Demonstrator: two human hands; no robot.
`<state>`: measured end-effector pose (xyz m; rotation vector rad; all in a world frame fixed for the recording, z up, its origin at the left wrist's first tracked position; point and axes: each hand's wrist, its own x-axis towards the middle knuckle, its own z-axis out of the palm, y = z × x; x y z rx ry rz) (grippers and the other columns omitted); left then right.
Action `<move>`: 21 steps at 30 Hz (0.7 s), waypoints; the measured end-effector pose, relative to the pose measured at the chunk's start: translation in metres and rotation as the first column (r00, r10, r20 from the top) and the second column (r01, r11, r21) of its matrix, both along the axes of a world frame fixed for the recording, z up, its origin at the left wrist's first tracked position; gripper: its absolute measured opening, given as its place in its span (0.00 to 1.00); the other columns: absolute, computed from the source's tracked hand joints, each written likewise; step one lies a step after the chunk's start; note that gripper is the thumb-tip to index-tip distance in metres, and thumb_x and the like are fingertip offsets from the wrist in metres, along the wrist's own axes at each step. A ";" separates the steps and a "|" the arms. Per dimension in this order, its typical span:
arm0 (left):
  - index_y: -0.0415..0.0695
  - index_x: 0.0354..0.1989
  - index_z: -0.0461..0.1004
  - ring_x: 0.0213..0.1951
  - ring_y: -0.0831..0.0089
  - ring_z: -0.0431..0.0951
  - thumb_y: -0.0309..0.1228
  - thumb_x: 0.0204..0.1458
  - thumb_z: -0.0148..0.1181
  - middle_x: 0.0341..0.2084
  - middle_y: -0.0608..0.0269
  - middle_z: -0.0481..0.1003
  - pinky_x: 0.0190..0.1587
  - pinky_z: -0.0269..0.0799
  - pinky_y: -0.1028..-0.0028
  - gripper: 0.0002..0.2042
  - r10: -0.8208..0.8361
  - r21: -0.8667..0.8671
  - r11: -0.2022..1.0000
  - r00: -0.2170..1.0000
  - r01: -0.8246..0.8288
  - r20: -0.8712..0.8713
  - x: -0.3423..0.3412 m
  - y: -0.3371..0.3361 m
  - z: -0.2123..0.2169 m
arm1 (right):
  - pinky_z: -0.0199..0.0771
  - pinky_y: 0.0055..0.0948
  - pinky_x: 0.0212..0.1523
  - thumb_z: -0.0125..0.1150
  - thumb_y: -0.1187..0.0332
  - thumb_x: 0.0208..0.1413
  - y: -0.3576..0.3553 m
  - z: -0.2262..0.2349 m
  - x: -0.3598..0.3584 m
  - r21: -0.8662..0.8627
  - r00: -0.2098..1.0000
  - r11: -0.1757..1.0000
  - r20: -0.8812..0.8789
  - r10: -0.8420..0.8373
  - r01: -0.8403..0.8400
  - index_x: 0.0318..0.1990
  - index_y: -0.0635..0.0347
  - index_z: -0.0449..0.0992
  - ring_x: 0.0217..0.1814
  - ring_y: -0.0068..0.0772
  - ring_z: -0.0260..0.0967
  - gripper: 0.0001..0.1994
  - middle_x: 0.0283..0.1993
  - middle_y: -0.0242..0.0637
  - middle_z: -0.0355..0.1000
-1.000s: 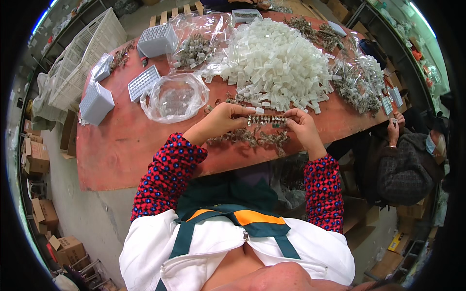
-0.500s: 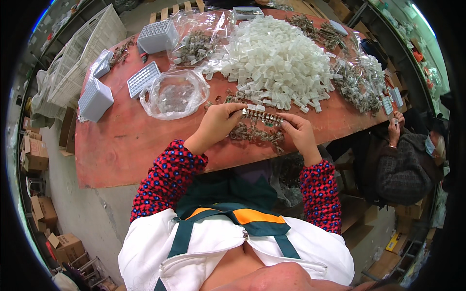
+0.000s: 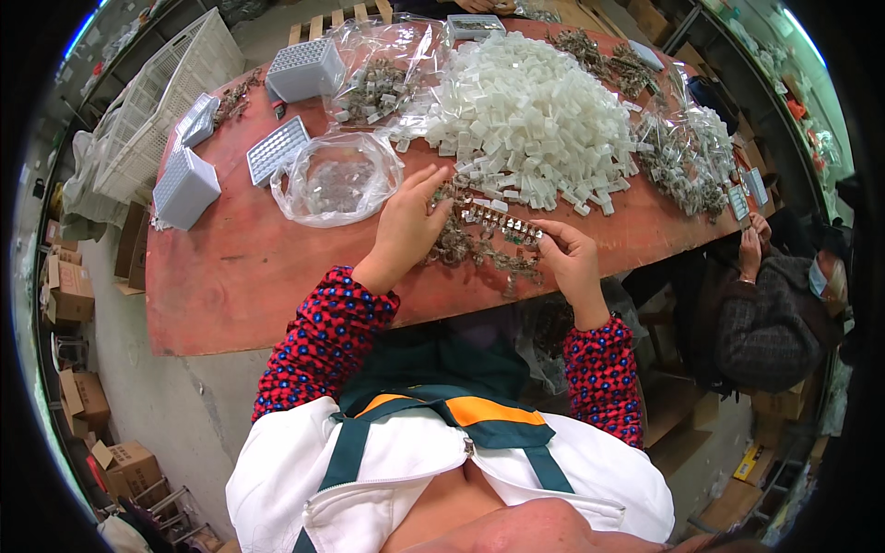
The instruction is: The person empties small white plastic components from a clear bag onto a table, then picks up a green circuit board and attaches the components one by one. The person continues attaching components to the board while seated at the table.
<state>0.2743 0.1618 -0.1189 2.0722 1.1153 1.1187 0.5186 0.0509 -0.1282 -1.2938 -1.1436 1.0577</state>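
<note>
My right hand [image 3: 573, 267] pinches the right end of a coppery metal strip [image 3: 496, 218] with a row of small shiny clips along it. The strip hangs slantwise over the table. My left hand [image 3: 406, 226] is open beside its left end, fingers stretched forward and apart from the strip. Under the strip lies a tangle of small brownish metal parts [image 3: 512, 258]. Just beyond spreads a large heap of small translucent white plastic pieces [image 3: 535, 111]. Left of my left hand sits a clear plastic bag [image 3: 304, 205] with its mouth rolled open and clear pieces inside.
On the reddish table [image 3: 221, 304] stand grey-white gridded trays [image 3: 187, 189] at the left. Clear bags of metal parts [image 3: 373, 88] lie at the back, and another bag [image 3: 687, 161] at the right. Two co-workers' hands show, one person [image 3: 765, 304] at the right. White crates [image 3: 161, 111] stand left.
My left hand has let go of the strip's left end and straightened its fingers. The strip's right end has dipped slightly, still in my right hand.
</note>
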 end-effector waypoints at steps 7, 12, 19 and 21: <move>0.40 0.53 0.80 0.33 0.81 0.77 0.25 0.58 0.64 0.36 0.61 0.82 0.38 0.73 0.76 0.15 -0.298 -0.377 0.883 0.955 0.280 0.010 -0.005 0.003 0.018 | 0.77 0.23 0.44 0.56 0.78 0.64 0.009 -0.012 0.009 0.016 0.999 0.998 -0.001 0.052 -0.052 0.53 0.69 0.77 0.42 0.21 0.77 0.12 0.44 0.34 0.79; 0.41 0.51 0.81 0.36 0.83 0.77 0.24 0.58 0.63 0.36 0.63 0.84 0.41 0.74 0.78 0.13 -0.356 -0.401 0.840 0.929 0.365 0.099 -0.005 0.009 0.011 | 0.78 0.26 0.47 0.54 0.78 0.65 0.012 -0.013 0.015 -0.017 0.992 0.996 -0.090 0.084 -0.086 0.54 0.70 0.77 0.45 0.24 0.77 0.12 0.45 0.36 0.79; 0.40 0.52 0.81 0.37 0.86 0.76 0.22 0.58 0.63 0.37 0.66 0.84 0.42 0.73 0.80 0.14 -0.386 -0.481 0.757 0.897 0.442 0.216 -0.005 0.007 0.014 | 0.77 0.27 0.51 0.54 0.78 0.65 0.014 -0.019 0.020 -0.064 0.976 0.991 -0.194 0.101 -0.115 0.53 0.71 0.77 0.46 0.25 0.77 0.12 0.47 0.37 0.79; 0.40 0.52 0.81 0.36 0.86 0.75 0.22 0.58 0.63 0.36 0.66 0.84 0.40 0.73 0.80 0.14 -0.385 -0.489 0.758 0.901 0.432 0.200 -0.005 0.007 0.015 | 0.77 0.27 0.52 0.54 0.78 0.65 0.015 -0.019 0.021 -0.077 0.971 0.989 -0.215 0.105 -0.124 0.53 0.71 0.77 0.46 0.25 0.77 0.12 0.47 0.37 0.79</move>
